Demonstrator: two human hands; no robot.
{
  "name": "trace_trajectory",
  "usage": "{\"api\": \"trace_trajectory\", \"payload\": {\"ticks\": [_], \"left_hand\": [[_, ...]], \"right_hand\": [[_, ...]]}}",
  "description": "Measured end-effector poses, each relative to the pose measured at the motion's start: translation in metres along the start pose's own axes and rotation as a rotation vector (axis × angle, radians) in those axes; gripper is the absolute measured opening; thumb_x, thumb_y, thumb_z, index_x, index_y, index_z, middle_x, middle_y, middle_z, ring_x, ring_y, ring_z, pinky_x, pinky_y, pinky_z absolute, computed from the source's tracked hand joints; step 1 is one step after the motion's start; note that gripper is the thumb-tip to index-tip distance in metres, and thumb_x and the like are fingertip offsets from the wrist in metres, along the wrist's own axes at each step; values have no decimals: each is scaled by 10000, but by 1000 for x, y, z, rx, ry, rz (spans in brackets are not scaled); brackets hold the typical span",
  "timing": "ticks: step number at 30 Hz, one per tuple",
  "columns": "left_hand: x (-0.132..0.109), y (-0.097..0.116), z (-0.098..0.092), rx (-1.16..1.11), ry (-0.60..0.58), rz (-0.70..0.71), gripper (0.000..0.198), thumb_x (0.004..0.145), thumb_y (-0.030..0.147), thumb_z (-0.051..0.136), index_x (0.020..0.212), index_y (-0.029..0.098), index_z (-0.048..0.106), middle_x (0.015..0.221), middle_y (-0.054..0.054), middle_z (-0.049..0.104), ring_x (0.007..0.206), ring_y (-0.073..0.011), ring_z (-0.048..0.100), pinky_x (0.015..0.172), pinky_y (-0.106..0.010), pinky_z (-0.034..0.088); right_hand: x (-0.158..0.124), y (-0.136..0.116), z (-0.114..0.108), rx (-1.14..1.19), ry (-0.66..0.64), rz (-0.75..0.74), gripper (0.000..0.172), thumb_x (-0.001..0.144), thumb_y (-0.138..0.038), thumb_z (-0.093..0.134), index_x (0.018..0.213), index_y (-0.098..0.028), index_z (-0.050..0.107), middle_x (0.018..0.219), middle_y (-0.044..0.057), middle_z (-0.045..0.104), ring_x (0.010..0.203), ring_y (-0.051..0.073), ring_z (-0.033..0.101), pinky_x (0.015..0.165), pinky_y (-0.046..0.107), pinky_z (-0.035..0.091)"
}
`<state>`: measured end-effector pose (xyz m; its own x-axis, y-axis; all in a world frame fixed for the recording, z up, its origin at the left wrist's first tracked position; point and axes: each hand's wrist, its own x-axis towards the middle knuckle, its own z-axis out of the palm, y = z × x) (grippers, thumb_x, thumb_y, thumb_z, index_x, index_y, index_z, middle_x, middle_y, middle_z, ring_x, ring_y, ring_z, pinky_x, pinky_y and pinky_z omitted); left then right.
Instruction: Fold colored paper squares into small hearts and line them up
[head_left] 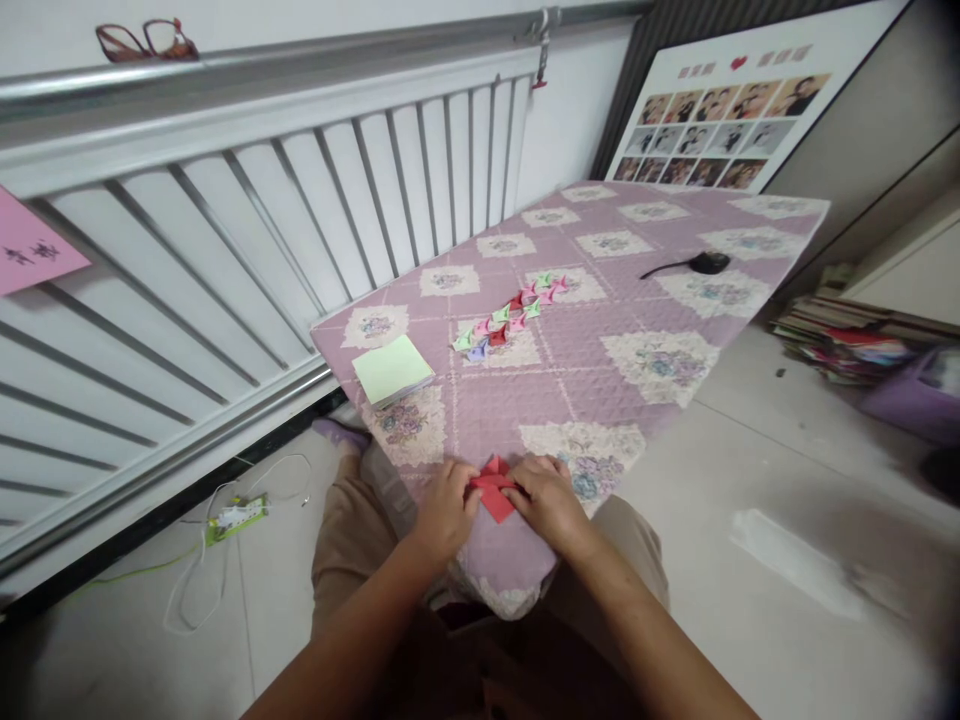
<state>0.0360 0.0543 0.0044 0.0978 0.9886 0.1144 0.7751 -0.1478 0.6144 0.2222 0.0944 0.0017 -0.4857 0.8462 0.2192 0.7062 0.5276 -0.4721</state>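
A red sheet of origami paper (496, 494), partly folded, lies at the near end of the cloth-covered board. On its left edge, my left hand (448, 505) pinches the paper with fingers closed. From the other side my right hand (549, 498) grips the right edge, its fingers bent over the fold. Part of the paper is hidden under the fingertips. Farther up the cloth sit several small folded paper pieces (498, 336) in green, pink, red and purple, set in two rows. A stack of pale green square paper (393, 368) lies to their left.
The board's purple patterned cloth (525, 385) narrows toward me. A black object with a thin tail (708, 262) rests at its far right. A white radiator (420, 180) runs along the left, with glasses (147, 42) above. A power strip (237, 517) and cables lie on the floor.
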Motion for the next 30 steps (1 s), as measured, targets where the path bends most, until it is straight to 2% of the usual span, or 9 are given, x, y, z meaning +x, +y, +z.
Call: {"api": "trace_trajectory", "payload": {"ticks": [3,7,12,19,26,30], "left_hand": [[11,-1,-1,74,-44,-41,189,852,148,498,1022,209,553,1025,-32,547,951,-173,527,867,-327,438],[20,-1,-6,190,-168,56,123,889,194,496,946,206,604,996,-29,556,935,-169,530,843,-298,437],[17,-3,-8,352,-237,125,210,948,254,429,980,216,634,1009,-37,564,955,-173,521,838,-290,433],[10,-9,-9,476,-241,257,244,957,221,407,1032,218,639,1017,-44,573,966,-187,491,832,-291,431],[4,-14,-9,471,-247,305,240,947,217,434,1064,222,644,1050,-32,593,948,-190,483,822,-295,431],[1,-17,-9,444,-232,326,260,958,238,424,1103,244,639,1082,-25,595,954,-186,485,844,-299,424]], "right_hand": [[0,-2,-1,-11,12,2,49,829,-205,620,785,-225,630,834,6,634,901,196,529,900,383,281],[-1,-2,-3,-19,26,-24,64,835,-197,604,784,-227,629,839,10,637,894,201,532,892,387,295],[-9,1,-2,-2,62,-81,84,857,-178,568,833,-232,628,840,9,640,878,190,545,914,386,305],[-25,2,1,-74,126,-113,157,911,-195,507,911,-238,659,912,28,664,913,196,564,944,401,305],[-31,4,3,-108,119,-134,204,920,-174,483,981,-235,669,996,47,666,953,204,571,921,408,353],[-32,6,5,-96,117,-160,207,920,-171,477,988,-212,669,994,62,659,948,210,571,855,385,416]]}}
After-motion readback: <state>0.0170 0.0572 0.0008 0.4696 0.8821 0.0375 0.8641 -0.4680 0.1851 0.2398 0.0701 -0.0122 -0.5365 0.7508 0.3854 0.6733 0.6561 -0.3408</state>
